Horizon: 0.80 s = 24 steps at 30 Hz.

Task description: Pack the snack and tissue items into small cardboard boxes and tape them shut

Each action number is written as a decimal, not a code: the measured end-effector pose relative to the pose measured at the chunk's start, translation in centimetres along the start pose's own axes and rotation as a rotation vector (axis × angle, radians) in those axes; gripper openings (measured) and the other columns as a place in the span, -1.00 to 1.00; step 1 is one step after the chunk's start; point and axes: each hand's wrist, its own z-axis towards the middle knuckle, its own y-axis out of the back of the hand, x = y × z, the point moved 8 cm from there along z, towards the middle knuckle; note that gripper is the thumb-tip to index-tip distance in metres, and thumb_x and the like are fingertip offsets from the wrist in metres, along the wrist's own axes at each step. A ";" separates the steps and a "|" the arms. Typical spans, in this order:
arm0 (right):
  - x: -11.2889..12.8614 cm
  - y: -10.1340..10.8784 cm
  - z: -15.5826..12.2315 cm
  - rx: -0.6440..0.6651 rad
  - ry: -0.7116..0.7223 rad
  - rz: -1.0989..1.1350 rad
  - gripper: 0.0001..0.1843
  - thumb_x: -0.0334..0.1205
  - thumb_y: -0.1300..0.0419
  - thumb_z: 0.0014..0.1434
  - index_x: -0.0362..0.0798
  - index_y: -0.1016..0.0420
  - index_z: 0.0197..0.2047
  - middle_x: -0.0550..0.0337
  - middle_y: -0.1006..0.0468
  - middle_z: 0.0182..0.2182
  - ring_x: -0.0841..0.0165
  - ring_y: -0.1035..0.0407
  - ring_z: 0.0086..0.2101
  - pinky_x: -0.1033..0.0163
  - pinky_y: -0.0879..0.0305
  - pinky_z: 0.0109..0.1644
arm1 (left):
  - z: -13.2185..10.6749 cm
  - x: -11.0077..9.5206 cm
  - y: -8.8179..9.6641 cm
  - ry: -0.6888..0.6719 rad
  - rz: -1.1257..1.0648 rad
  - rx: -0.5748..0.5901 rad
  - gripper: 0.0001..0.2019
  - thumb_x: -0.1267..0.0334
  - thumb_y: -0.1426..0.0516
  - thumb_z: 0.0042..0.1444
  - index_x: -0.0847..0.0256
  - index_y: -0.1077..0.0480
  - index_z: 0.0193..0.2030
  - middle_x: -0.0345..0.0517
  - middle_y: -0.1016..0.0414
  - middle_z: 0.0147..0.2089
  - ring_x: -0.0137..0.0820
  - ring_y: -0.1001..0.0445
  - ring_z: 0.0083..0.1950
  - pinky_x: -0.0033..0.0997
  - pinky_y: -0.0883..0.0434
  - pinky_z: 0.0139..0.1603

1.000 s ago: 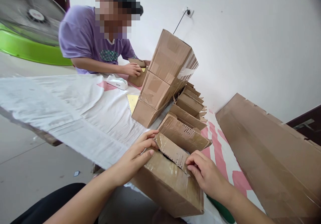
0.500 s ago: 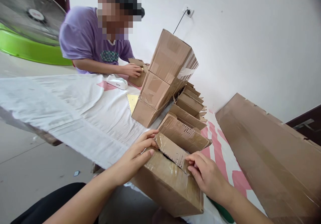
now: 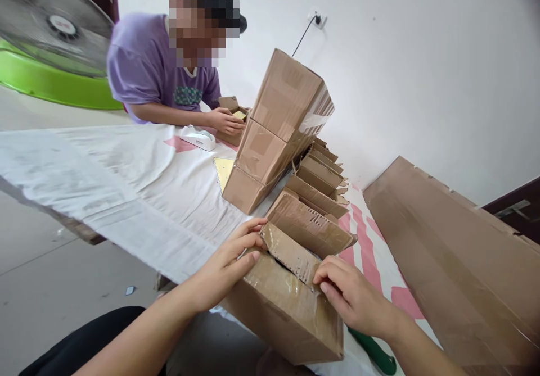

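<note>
Cardboard box [image 3: 282,308]: taped brown carton, tilted on the near edge of the surface [image 3: 126,168], in front of the box stack [image 3: 278,123], with both of the person's hands on it.
Flap [image 3: 291,252]: torn, perforated strip lying across the carton's top, between the two hands.
Left hand [image 3: 223,263]: fingers released and stretched flat against the carton's upper left corner, tips touching the flap's end.
Right hand [image 3: 352,297]: fingers bent, tips on the flap's lower corner; whether they pinch it cannot be told.
Box stack: three taped cartons leaning together on the white and pink cloth.
Folded cartons [image 3: 320,179]: a row between the stack and the held carton.
Tape dispenser [image 3: 197,137]: white, left of the stack.
Co-worker [image 3: 143,67]: purple shirt, seated beyond the stack, one hand [image 3: 228,122] at a small open box [image 3: 230,106].
Long carton [image 3: 455,263]: lying right of the stack, well apart.
</note>
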 end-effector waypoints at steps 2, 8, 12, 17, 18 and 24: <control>0.2 0.0 -0.2 0.027 0.024 0.046 -0.79 -0.43 -0.03 0.21 0.01 -0.34 -0.13 0.16 -0.44 -0.22 0.35 -0.32 -0.21 0.20 -0.31 -0.15 | 0.0 0.0 0.0 -0.003 0.009 -0.006 -0.70 0.08 0.07 0.29 0.15 -0.42 -0.22 -0.06 -0.13 0.37 -0.14 -0.11 0.39 -0.12 -0.16 0.36; 0.4 -0.2 -0.6 -0.066 0.102 0.022 -0.84 -0.39 0.02 0.29 0.01 -0.32 -0.28 0.18 -0.43 -0.31 0.36 -0.29 -0.28 0.21 -0.27 -0.21 | 0.0 0.0 0.0 -0.010 0.002 -0.016 -0.71 0.09 0.07 0.29 0.14 -0.41 -0.22 -0.08 -0.14 0.36 -0.17 -0.12 0.38 -0.15 -0.16 0.35; -0.1 -0.3 -0.7 -0.088 0.068 0.039 -0.86 -0.37 0.05 0.30 0.01 -0.24 -0.29 0.19 -0.43 -0.33 0.36 -0.28 -0.30 0.22 -0.25 -0.23 | 0.0 0.0 -0.1 -0.002 -0.013 -0.001 -0.70 0.09 0.08 0.30 0.15 -0.41 -0.23 -0.07 -0.12 0.37 -0.16 -0.08 0.40 -0.14 -0.14 0.36; -0.2 -0.4 -0.5 -0.068 0.060 -0.028 -0.86 -0.37 0.08 0.29 0.01 -0.21 -0.29 0.20 -0.43 -0.36 0.36 -0.27 -0.33 0.21 -0.25 -0.25 | 0.1 -0.1 -0.1 -0.009 -0.016 0.003 -0.69 0.09 0.08 0.30 0.17 -0.40 -0.24 -0.04 -0.12 0.36 -0.14 -0.06 0.40 -0.12 -0.14 0.36; -0.1 -0.3 -0.4 -0.070 0.068 -0.048 -0.85 -0.37 0.08 0.29 0.01 -0.21 -0.29 0.20 -0.43 -0.36 0.36 -0.27 -0.34 0.22 -0.25 -0.26 | 0.1 -0.1 -0.1 -0.011 -0.014 0.002 -0.69 0.09 0.08 0.30 0.17 -0.40 -0.24 -0.03 -0.12 0.36 -0.13 -0.07 0.39 -0.11 -0.14 0.36; 0.5 -0.4 0.5 -0.097 0.111 -0.201 -0.82 -0.42 0.10 0.25 0.01 -0.21 -0.31 0.22 -0.41 -0.41 0.39 -0.25 -0.41 0.27 -0.21 -0.34 | 0.2 -0.3 0.1 -0.018 0.003 -0.018 -0.69 0.08 0.07 0.29 0.16 -0.42 -0.24 -0.03 -0.17 0.34 -0.13 -0.11 0.38 -0.11 -0.18 0.35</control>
